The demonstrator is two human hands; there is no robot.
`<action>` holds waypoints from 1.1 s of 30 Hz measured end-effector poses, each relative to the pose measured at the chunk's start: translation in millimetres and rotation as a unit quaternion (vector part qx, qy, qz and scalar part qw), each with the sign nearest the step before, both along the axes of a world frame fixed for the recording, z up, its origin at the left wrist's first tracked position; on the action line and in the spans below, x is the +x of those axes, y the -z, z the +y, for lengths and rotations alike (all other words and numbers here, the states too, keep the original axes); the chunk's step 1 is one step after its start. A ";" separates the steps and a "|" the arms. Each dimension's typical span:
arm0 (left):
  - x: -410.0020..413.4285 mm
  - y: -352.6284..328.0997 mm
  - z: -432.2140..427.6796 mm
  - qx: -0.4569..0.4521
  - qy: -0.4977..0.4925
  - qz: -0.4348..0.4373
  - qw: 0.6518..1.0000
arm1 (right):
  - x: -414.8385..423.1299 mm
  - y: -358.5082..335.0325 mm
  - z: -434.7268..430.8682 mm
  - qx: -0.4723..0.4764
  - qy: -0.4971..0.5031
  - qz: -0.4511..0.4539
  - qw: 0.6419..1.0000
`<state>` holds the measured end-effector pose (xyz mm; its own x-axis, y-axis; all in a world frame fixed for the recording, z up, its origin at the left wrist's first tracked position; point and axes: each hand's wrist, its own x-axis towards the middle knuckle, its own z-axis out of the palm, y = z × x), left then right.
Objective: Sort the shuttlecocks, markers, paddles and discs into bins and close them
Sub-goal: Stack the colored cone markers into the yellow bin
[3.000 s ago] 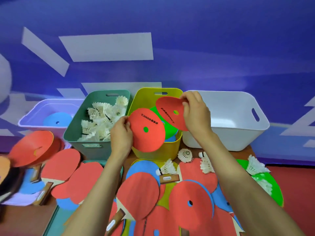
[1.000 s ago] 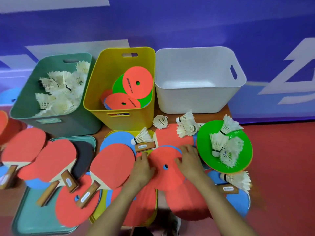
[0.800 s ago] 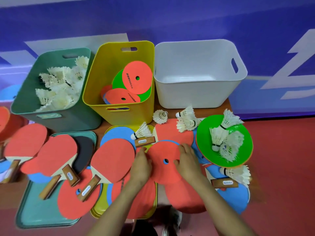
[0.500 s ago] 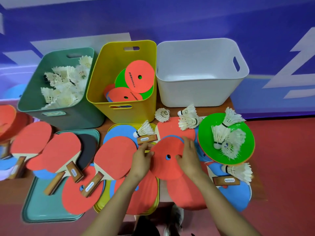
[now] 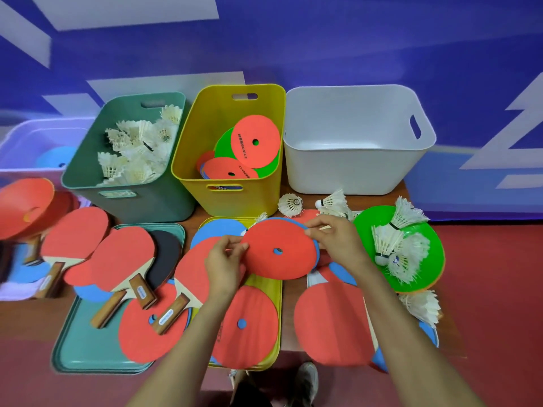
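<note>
Counter [image 5: 289, 315]: crowded, yellow bin [image 5: 229, 201] at back edge.
Fingers: left hand [image 5: 224, 259], right hand [image 5: 338, 242] pinch red disc [image 5: 279, 249] edges.
Risk: blue disc [image 5: 317, 251] underneath likely slips, hits shuttlecocks [image 5: 290, 204].

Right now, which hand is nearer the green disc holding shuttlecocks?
Right. The right hand pinches the red disc at its right edge, beside the green disc; the left hand pinches its left edge.

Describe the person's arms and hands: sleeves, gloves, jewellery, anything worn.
Nothing is worn on either. The left hand and right hand are bare: no gloves, and no rings show. The left forearm and right forearm are uncovered down to the bottom edge of the view, with no sleeve cuff, watch or bracelet in sight.
</note>
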<state>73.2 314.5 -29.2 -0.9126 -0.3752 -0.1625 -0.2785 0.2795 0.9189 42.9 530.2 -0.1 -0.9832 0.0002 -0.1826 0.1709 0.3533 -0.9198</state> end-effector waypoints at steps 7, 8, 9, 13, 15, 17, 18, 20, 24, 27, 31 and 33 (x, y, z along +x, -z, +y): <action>-2.4 -20.0 -19.0 -0.042 0.021 0.063 0.997 | -14.3 -30.1 6.5 0.095 0.020 0.097 0.991; -1.5 -23.1 -18.8 -0.060 0.025 0.072 0.995 | -14.8 -32.0 6.4 0.124 0.021 0.119 0.985; -0.4 -25.3 -18.5 -0.082 0.025 0.083 0.993 | -14.6 -33.4 6.3 0.148 0.024 0.138 0.979; 0.8 -33.0 -16.1 -0.158 0.026 0.113 0.981 | -12.4 -35.5 3.7 0.209 0.042 0.192 0.958; 0.4 -38.0 -15.4 -0.192 0.040 0.121 0.973 | -11.9 -39.1 1.2 0.230 0.049 0.221 0.947; -1.6 -42.6 -16.8 -0.211 0.040 0.123 0.969 | -12.8 -42.3 -2.2 0.224 0.047 0.242 0.943; -3.0 -45.0 -17.6 -0.211 0.041 0.125 0.969 | -14.0 -43.9 -4.2 0.217 0.043 0.247 0.943; -7.1 -48.6 -19.5 -0.198 0.065 0.137 0.968 | -17.4 -46.8 -9.0 0.214 0.024 0.248 0.944; -11.6 -59.7 -15.8 -0.205 0.160 0.177 0.949 | -26.1 -53.6 -26.0 0.200 -0.074 0.241 0.947; -15.1 -64.7 -13.7 -0.195 0.157 0.181 0.951 | -30.9 -61.3 -42.1 0.134 -0.144 0.215 0.957; -12.9 -64.0 -24.9 -0.164 0.129 0.148 0.967 | -34.9 -67.5 -60.7 0.069 -0.165 0.170 0.969; -10.9 -63.6 -35.3 -0.167 0.114 0.155 0.967 | -39.5 -67.9 -69.0 0.063 -0.176 0.150 0.971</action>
<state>62.2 279.2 34.5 -0.9633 -0.1423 0.2274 0.0996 0.5974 0.7957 3.5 461.2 67.9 -0.9355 -0.3413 0.0912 -0.2490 0.4539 -0.8556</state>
